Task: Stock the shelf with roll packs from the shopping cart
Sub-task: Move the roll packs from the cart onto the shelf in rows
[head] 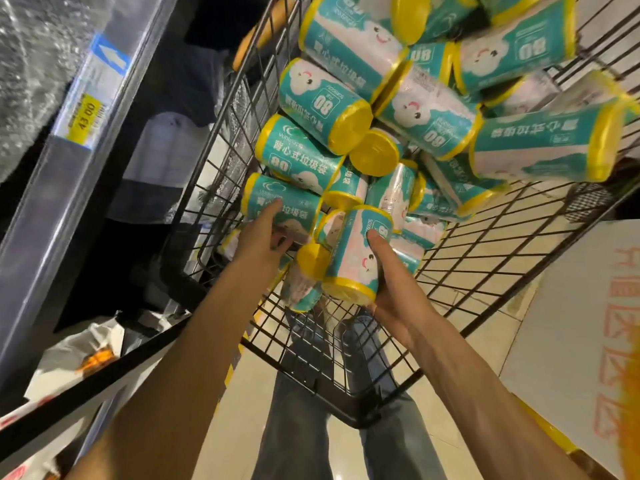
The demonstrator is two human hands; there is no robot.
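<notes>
Down inside the shopping cart (485, 258) most of the work remains: we see a big heap of roll packs (429, 112) lying jumbled against the wire walls, and the shelf (79, 161) to our left shows only its edge rail and a price tag (85, 119), so we cannot tell how much is stocked. Our left hand (263, 233) curls its fingers (282, 242) around one teal pack (284, 206). Our right hand (391, 282) grips a second pack (353, 254), thumb pressed on its wrapper, the other fingers hidden behind.
</notes>
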